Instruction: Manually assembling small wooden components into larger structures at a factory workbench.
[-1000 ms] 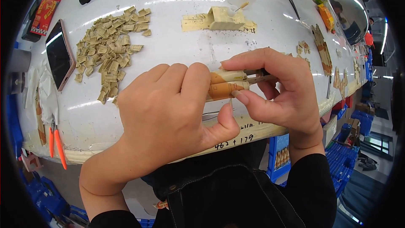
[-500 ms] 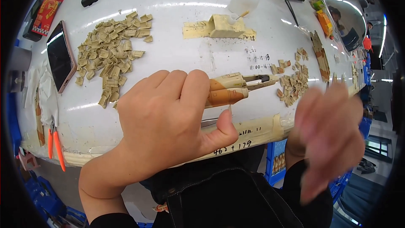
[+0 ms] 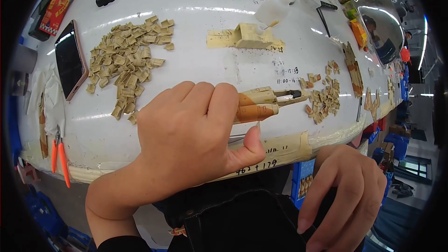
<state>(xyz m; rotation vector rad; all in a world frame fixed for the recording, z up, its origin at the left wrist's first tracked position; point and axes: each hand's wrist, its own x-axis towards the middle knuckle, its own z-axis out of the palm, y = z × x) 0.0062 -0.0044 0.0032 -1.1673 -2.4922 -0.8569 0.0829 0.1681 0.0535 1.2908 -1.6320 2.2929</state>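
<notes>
My left hand [image 3: 186,121] is wrapped around a tan and orange-brown model plane fuselage [image 3: 256,110], its front end pointing right over the table. Its rear part is hidden in my fist, and the thumb sticks out below. A dark small part sits in the open slot near the front. Low at the right, in front of the table edge, my right hand [image 3: 347,196] hangs with bent, loosely parted fingers and nothing visible in it. Small tan and orange-brown parts [image 3: 326,98] lie in a pile just beyond the fuselage's front end.
A bigger heap of tan parts [image 3: 123,56] lies on the left, beside a phone [image 3: 71,60] and orange-handled nippers [image 3: 59,156]. Farther back stand a taped-down tan block [image 3: 254,35] and a white bottle [image 3: 275,9]. Long camouflage-coloured pieces [image 3: 353,70] lie right.
My right hand has come down and toward me from the table's right edge, from a blur to clear view. My left hand keeps its grip on the fuselage; the view has shifted slightly.
</notes>
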